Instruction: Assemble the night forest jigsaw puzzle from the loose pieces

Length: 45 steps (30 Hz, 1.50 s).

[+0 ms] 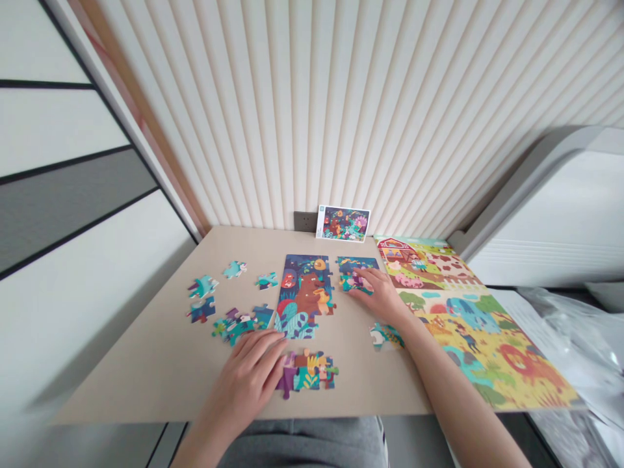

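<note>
Head view — bear section (305,296) lengthwise toward wall (302,110)

Can read no words, numbers or brands. Can make out only a small bluish mark (322,209) and faint specks on the white left margin of the picture card (345,223), too tiny and blurred to decipher.

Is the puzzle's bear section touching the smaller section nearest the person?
Apart: the head view shows tabletop between bear section and smaller section.
</note>
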### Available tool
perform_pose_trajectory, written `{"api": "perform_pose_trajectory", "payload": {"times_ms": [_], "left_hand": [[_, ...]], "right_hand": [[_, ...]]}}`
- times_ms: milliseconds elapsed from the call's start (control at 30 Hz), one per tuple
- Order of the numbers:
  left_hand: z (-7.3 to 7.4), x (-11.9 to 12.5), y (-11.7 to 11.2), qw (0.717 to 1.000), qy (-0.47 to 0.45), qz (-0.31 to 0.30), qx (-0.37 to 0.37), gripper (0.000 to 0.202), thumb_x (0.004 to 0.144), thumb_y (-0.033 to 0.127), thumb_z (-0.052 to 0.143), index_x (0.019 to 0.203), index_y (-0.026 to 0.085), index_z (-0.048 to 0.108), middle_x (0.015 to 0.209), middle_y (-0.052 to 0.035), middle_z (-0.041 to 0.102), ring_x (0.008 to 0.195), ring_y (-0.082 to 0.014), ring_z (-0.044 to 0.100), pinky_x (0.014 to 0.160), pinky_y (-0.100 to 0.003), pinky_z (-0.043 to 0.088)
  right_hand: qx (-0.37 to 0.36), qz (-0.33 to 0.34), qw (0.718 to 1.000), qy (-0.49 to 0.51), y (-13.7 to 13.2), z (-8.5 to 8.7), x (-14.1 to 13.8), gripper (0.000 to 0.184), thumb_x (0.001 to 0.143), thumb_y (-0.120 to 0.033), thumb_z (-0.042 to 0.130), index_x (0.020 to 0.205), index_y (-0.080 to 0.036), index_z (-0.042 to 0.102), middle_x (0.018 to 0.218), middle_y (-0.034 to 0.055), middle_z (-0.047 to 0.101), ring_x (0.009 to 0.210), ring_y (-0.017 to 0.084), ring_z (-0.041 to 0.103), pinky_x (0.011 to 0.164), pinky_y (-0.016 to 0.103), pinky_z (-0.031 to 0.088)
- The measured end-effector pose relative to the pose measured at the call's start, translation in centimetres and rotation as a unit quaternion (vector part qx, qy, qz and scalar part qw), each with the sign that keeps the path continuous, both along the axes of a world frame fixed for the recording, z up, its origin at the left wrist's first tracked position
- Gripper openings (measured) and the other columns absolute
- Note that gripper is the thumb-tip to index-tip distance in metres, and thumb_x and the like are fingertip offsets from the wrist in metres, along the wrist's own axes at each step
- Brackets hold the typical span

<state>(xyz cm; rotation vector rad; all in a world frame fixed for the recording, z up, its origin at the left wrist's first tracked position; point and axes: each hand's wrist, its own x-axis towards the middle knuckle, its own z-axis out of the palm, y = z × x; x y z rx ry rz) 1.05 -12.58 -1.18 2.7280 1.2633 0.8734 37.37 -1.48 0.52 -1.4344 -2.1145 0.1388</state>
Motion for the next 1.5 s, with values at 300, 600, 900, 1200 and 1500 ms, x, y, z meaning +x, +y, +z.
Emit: {"api": "perform_pose_trajectory", "payload": {"times_ms": [300, 600, 900, 1200, 1500], "left_hand": [[0.1, 0.1, -0.1, 0.997, -0.039, 0.058, 0.021, 0.030, 0.098, 0.015, 0.056, 0.127, 0.020, 0.063, 0.121, -0.0102, 0.068, 0.117, -0.0274, 0.061, 0.104, -0.048, 0.048], [1.9, -1.1, -3.2, 1.000, -0.004, 0.007, -0.021, 0.028, 0.098, 0.018, 0.057, 0.125, 0.020, 0.066, 0.119, -0.0095, 0.069, 0.114, -0.0249, 0.062, 0.103, -0.044, 0.051], [1.3, -2.8, -5.2, 0.999, 0.032, 0.014, -0.035, 0.036, 0.099, 0.019, 0.055, 0.132, 0.022, 0.066, 0.132, -0.0101, 0.067, 0.124, -0.0256, 0.061, 0.107, -0.044, 0.053], [2.2, -5.0, -4.0, 0.998, -0.001, 0.053, -0.028, 0.041, 0.100, 0.025, 0.059, 0.141, 0.021, 0.058, 0.132, -0.0125, 0.066, 0.124, -0.0271, 0.061, 0.107, -0.046, 0.052], [2.6, -1.0, -4.6, 0.991, -0.085, 0.022, -0.097, 0.052, 0.101, 0.031, 0.061, 0.151, 0.026, 0.046, 0.140, -0.0090, 0.062, 0.130, -0.0224, 0.059, 0.111, -0.040, 0.052]], "right_hand": [[-0.026, 0.033, 0.999, 0.034, -2.4, 0.9, 2.2, 0.048, 0.093, -0.050, 0.069, 0.135, -0.026, 0.065, 0.126, 0.0107, 0.068, 0.118, 0.031, 0.065, 0.103, 0.047, 0.052], [-0.081, 0.117, 0.989, 0.039, -3.8, 1.9, 0.2, 0.043, 0.092, -0.047, 0.071, 0.130, -0.029, 0.069, 0.126, 0.0105, 0.068, 0.116, 0.030, 0.067, 0.101, 0.046, 0.056], [-0.087, 0.167, 0.982, 0.015, -9.3, 3.2, -5.5, 0.043, 0.093, -0.041, 0.072, 0.135, -0.037, 0.065, 0.126, 0.0096, 0.067, 0.114, 0.031, 0.067, 0.095, 0.049, 0.061], [-0.065, 0.149, 0.986, 0.022, -11.8, 2.6, -8.9, 0.044, 0.092, -0.040, 0.072, 0.135, -0.042, 0.064, 0.126, 0.0091, 0.067, 0.110, 0.036, 0.068, 0.089, 0.056, 0.063], [-0.089, 0.212, 0.958, 0.173, -12.7, 0.7, -12.8, 0.048, 0.094, -0.038, 0.071, 0.140, -0.043, 0.058, 0.128, 0.0083, 0.064, 0.115, 0.029, 0.069, 0.095, 0.045, 0.064]]}}
